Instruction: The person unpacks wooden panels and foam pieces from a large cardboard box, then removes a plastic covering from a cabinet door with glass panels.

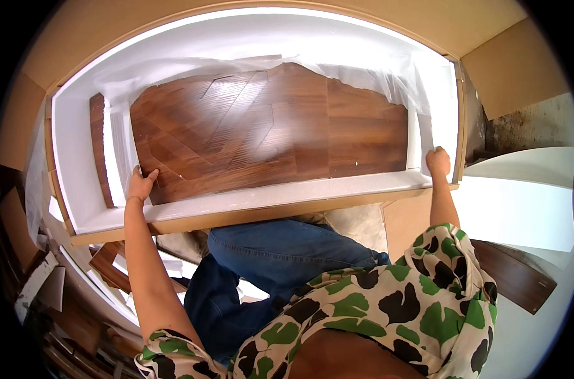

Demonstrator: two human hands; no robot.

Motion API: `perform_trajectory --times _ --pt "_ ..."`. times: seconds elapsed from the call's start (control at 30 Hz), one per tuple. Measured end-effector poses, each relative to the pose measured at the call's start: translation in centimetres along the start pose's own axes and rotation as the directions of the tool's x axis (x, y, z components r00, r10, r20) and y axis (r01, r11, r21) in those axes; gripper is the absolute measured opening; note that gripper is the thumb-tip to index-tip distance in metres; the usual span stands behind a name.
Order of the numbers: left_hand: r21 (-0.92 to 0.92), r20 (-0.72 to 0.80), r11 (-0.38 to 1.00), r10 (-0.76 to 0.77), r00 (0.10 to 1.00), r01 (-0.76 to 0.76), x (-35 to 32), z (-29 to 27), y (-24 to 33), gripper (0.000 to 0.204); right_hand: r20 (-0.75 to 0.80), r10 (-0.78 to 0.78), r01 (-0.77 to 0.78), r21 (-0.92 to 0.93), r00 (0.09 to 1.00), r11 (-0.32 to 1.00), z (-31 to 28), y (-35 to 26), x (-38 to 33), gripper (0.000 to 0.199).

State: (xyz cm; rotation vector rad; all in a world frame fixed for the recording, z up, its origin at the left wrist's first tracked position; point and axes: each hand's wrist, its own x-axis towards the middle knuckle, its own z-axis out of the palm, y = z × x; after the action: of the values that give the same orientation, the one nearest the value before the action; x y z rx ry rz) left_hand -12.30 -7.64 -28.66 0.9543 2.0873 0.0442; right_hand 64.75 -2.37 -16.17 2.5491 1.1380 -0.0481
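A wide carton (192,225) lined with white foam (287,194) lies open in front of me. Inside is a dark brown wood-grain panel (356,142), partly covered by thin translucent foam sheeting (397,82). My left hand (141,186) rests at the near left of the panel, beside a white foam strip (119,148). Its thumb and forefinger are spread, the thumb over the wood. My right hand (438,163) is closed at the near end of another white foam strip (424,136) on the right; its fingertips are hidden.
Cardboard flaps (521,69) stand behind and right of the carton. White boards (521,208) and a brown board (514,275) lie to the right. Brown pieces and foam scraps (34,284) crowd the left. My jeans-clad legs (287,246) are against the carton's near side.
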Motion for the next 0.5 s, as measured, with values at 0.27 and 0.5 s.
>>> perform_trajectory --times 0.27,0.5 --pt "0.015 -0.014 1.000 0.026 1.000 -0.026 -0.5 0.4 0.3 0.080 -0.246 -0.055 0.064 0.029 0.968 0.998 -6.9 3.3 2.8 0.029" --pt "0.030 -0.369 0.978 0.204 0.907 -0.208 -3.2 -0.9 0.9 0.062 -0.076 -0.484 0.430 -0.354 0.872 0.831 -17.8 5.9 5.3 0.017"
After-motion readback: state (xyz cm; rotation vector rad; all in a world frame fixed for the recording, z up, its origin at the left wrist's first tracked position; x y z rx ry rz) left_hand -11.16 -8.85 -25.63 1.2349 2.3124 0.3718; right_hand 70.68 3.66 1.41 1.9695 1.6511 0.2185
